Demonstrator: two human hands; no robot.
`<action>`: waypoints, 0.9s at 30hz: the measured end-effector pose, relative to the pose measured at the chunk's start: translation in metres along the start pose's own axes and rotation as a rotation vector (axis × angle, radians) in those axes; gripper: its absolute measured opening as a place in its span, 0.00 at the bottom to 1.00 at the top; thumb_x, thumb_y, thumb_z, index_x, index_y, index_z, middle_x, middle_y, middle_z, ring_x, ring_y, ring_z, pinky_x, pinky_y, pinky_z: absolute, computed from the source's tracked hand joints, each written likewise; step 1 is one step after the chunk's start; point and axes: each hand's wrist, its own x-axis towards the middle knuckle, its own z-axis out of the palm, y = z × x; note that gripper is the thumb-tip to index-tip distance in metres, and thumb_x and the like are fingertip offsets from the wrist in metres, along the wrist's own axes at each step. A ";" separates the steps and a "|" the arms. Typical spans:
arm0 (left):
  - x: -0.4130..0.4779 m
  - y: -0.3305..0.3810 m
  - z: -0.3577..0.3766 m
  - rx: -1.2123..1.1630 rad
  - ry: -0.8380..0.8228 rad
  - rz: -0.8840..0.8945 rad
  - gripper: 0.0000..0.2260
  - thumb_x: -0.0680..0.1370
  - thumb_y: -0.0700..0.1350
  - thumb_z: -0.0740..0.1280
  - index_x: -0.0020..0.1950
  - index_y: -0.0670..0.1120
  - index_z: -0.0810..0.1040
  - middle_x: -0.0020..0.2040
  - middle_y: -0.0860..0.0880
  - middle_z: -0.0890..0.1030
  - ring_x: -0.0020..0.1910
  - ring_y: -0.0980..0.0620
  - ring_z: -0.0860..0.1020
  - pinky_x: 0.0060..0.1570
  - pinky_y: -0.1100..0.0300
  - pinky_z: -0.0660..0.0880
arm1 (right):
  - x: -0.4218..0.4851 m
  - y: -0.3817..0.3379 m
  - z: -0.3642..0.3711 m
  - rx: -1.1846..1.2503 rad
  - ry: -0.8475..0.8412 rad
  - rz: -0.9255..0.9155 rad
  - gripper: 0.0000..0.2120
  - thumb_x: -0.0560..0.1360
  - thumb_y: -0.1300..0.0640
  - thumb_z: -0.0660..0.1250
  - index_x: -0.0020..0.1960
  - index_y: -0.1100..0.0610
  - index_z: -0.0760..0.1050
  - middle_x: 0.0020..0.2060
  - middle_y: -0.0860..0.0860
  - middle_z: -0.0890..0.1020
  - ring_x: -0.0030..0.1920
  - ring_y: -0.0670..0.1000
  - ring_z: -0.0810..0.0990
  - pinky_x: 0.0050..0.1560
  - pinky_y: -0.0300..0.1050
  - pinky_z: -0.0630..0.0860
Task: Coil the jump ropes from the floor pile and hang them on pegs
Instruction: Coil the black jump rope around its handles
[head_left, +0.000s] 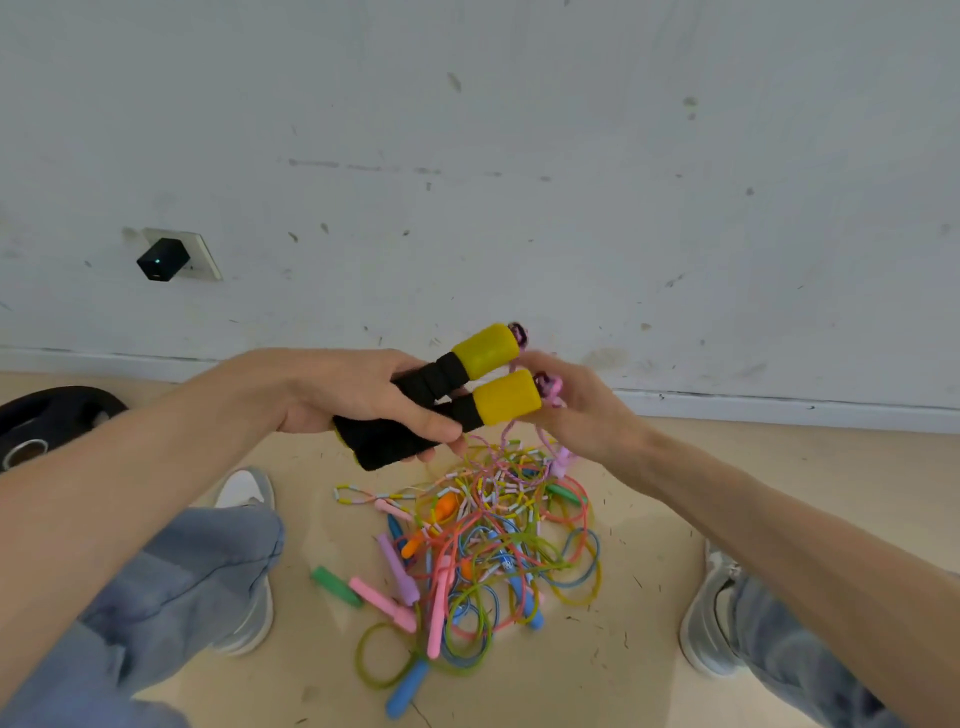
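Beige floor (649, 649), scuffed white wall (519, 156), left hand (332, 395) gripping handles (441, 405), right hand (582, 410) pinching cord (511, 431)

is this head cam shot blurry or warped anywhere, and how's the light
Head view: soft, even daylight with no glare and only faint shadows under the rope pile. Wide-angle warp bows the baseboard and stretches both forearms at the edges. The right hand and the pink cord at its fingertips are motion-smeared; the left hand and black-and-yellow handles look sharper.
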 end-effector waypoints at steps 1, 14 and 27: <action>0.000 0.001 0.000 -0.085 0.001 0.032 0.11 0.74 0.48 0.77 0.55 0.47 0.84 0.52 0.46 0.87 0.45 0.49 0.83 0.48 0.57 0.81 | 0.000 -0.003 0.001 0.074 -0.029 0.033 0.06 0.80 0.58 0.70 0.54 0.51 0.84 0.53 0.48 0.87 0.56 0.44 0.83 0.65 0.50 0.77; 0.021 -0.013 0.008 -0.016 0.610 0.138 0.12 0.77 0.39 0.74 0.58 0.46 0.76 0.42 0.45 0.83 0.36 0.49 0.81 0.38 0.53 0.80 | -0.014 0.000 0.020 -1.126 -0.140 -0.276 0.17 0.85 0.56 0.58 0.74 0.50 0.66 0.55 0.52 0.82 0.53 0.63 0.81 0.48 0.57 0.78; 0.029 -0.022 0.042 1.116 0.163 0.176 0.15 0.80 0.50 0.71 0.61 0.48 0.72 0.55 0.46 0.81 0.54 0.42 0.79 0.44 0.56 0.68 | 0.008 -0.047 -0.043 -0.101 -0.424 -0.063 0.15 0.76 0.64 0.75 0.60 0.51 0.85 0.53 0.51 0.88 0.55 0.51 0.87 0.55 0.38 0.81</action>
